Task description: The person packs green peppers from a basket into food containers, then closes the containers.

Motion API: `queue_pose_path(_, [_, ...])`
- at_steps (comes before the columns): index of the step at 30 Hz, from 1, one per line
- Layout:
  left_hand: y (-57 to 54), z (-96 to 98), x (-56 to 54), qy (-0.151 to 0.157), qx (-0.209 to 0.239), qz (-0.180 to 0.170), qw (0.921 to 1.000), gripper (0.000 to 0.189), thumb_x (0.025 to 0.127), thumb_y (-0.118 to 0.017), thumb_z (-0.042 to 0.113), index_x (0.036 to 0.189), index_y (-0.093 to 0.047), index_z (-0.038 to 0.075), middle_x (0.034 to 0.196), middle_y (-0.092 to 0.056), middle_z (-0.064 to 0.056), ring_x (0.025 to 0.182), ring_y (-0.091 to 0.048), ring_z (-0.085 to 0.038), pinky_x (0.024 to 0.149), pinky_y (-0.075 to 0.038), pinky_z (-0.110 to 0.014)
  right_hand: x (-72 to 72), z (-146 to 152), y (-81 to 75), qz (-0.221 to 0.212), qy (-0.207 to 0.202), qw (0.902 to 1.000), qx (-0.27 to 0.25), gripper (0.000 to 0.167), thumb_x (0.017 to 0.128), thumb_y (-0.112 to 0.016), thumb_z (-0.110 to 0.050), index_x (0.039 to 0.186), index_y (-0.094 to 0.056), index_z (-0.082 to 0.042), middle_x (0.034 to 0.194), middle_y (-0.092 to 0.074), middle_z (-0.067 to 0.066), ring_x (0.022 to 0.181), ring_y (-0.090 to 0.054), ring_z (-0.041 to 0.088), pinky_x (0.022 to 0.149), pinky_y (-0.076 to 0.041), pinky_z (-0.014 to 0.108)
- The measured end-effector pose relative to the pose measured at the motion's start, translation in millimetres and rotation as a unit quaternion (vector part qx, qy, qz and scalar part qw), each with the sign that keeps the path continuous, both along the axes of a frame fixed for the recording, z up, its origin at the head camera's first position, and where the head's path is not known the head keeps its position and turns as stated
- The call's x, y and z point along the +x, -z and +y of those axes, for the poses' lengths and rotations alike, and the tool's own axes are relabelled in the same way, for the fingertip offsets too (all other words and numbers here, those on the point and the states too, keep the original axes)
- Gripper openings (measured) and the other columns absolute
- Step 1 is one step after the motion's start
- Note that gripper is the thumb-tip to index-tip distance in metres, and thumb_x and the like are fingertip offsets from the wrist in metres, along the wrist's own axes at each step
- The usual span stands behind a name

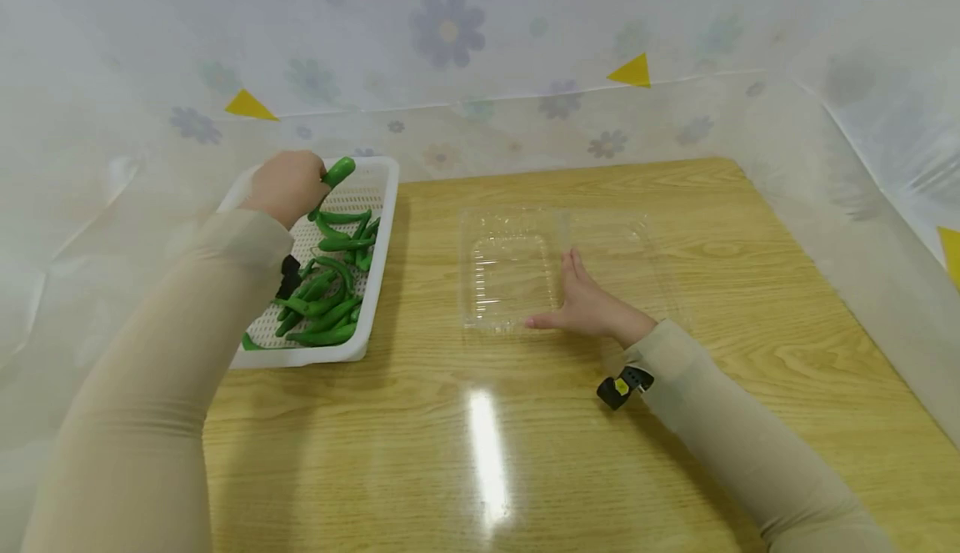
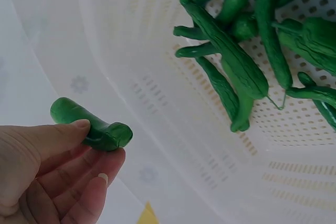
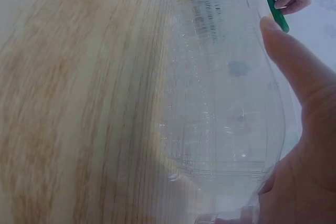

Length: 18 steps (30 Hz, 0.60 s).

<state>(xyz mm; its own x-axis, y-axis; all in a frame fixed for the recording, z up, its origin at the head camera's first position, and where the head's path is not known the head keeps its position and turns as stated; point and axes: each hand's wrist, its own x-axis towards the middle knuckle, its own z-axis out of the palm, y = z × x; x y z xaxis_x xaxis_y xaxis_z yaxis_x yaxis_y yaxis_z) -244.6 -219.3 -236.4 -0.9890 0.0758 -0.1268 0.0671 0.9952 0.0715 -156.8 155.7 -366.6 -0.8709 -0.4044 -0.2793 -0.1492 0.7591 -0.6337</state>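
**A pepper lifted at the left, a clear box steadied at the right**

The left hand (image 1: pixel 288 182) pinches one green pepper (image 1: pixel 340 172) between thumb and fingers, above the far part of the white basket (image 1: pixel 384 244) at the left. More peppers (image 1: pixel 333 317) lie inside. To the right, the open clear box (image 1: pixel 513 269) rests on the wooden surface (image 1: pixel 420 419). The right hand (image 1: pixel 588 303) lies over it, thumb spread away from fingers; how firmly it presses, one cannot tell.

The step in hand looks like picking peppers out singly. The next move probably calls for clearing the basket's right rim while the light box stays steady.
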Motion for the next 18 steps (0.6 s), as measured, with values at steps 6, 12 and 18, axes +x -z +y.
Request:
queue_pose_path(6, [-6.6,16.4,-0.7,0.017,-0.015,-0.005,0.9997,0.031,0.095,-0.049,0.010,0.120,-0.057,-0.007,0.113,-0.059,-0.025,0.091,-0.059,-0.037,0.073,-0.048,-0.048,-0.7,0,0.3,0.000,0.000,1.0000,-0.001,0.124,0.077,-0.072,-0.048,0.140,0.018,0.009,0.145,0.027,0.026,0.136,0.014,0.039,0.109,-0.003,0.049])
queue_pose_path(12, [-11.5,31.6,-1.9,0.049,-0.025,0.006,0.9985,0.028,0.095,-0.050,0.010,0.116,-0.059,-0.006,0.108,-0.061,-0.024,0.089,-0.060,-0.035,0.072,-0.049,-0.047,-1.0,-2,0.2,0.006,0.001,1.0000,0.001,0.124,0.076,-0.073,-0.049,0.140,0.016,0.010,0.145,0.025,0.027,0.136,0.013,0.039,0.109,-0.004,0.049])
queue_pose_path(18, [-17.9,49.2,-0.3,0.071,-0.031,0.010,0.9970,0.027,0.095,-0.051,0.011,0.116,-0.060,-0.006,0.106,-0.062,-0.023,0.087,-0.060,-0.033,0.072,-0.049,-0.045,-0.6,-4,0.0,0.008,0.003,1.0000,-0.001,0.125,0.076,-0.073,-0.049,0.140,0.015,0.011,0.145,0.025,0.027,0.136,0.013,0.039,0.109,-0.004,0.049])
